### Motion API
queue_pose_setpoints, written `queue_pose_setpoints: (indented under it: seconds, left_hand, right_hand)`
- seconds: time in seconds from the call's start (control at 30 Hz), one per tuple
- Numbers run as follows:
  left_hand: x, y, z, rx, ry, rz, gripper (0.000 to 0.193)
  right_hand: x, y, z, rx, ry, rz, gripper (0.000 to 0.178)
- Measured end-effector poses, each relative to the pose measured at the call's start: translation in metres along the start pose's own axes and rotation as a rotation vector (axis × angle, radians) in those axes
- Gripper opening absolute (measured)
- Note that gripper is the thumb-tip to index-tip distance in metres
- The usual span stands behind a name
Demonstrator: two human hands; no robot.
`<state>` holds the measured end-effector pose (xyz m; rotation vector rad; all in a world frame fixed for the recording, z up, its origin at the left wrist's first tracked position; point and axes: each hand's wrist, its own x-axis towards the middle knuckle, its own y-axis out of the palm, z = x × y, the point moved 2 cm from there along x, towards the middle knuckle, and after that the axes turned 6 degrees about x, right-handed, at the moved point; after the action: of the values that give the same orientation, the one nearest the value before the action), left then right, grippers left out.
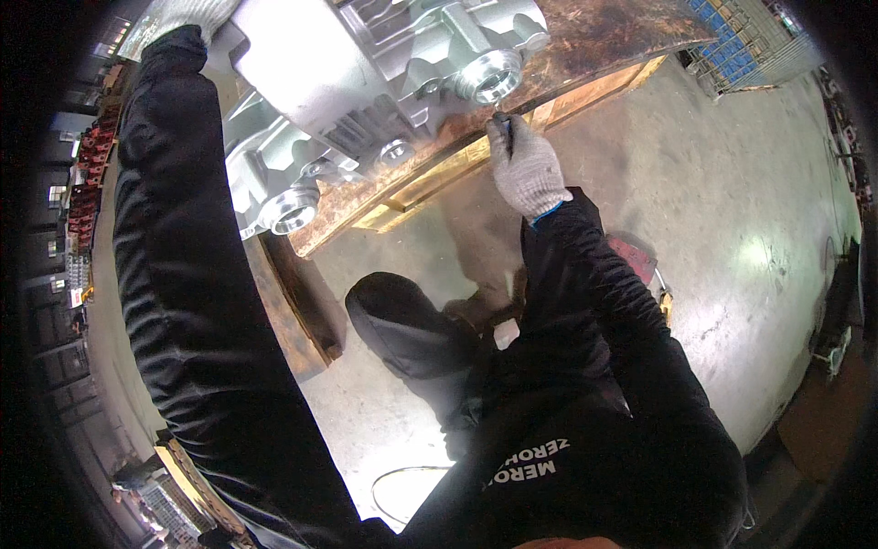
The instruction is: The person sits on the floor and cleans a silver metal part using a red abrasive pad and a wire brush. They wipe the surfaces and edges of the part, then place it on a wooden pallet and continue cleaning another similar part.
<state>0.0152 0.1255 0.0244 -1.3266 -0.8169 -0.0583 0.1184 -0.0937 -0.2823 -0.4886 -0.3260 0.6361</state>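
Observation:
A large silver cast-metal housing (pixel 306 59) with ribs and round machined bores lies on a stained wooden board. My right hand (pixel 529 169), in a grey-white knit glove, is just below the housing's right-hand bore (pixel 492 77). Its thumb and fingers are pinched together, with a small dark tip at the fingertips; whether that is a held piece or glove dirt is unclear. My left arm stretches far forward along the left side. At the top edge, my gloved left hand (pixel 178 20) is beside the housing, its fingers cut off by the frame.
The wooden board (pixel 622 32) has a timber frame (pixel 439 178) under its near edge. A wire mesh cage (pixel 759 41) with blue contents stands at the far right. Another wooden piece (pixel 297 311) lies low on the left. A red object (pixel 633 259) sits on the grey floor (pixel 732 201) beside my right arm.

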Motion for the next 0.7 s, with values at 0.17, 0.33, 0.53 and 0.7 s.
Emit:
queue_pose_setpoints:
  seconds: [0.17, 0.33, 0.53, 0.7]
  left_hand:
    - [0.000, -0.006, -0.010, 0.130, -0.134, 0.052, 0.050]
    - [0.004, 0.008, 0.014, -0.027, -0.100, -0.010, 0.050]
    - [0.012, 0.012, 0.025, -0.038, -0.095, -0.015, 0.052]
    - [0.012, 0.017, 0.020, -0.161, -0.099, -0.018, 0.052]
  right_hand:
    - [-0.012, 0.009, 0.035, 0.075, 0.072, 0.039, 0.040]
    - [-0.012, -0.011, 0.079, 0.039, 0.092, 0.144, 0.047]
    - [0.001, -0.036, 0.096, -0.127, -0.089, 0.225, 0.043]
    - [0.030, -0.076, 0.100, -0.293, -0.276, 0.362, 0.037]
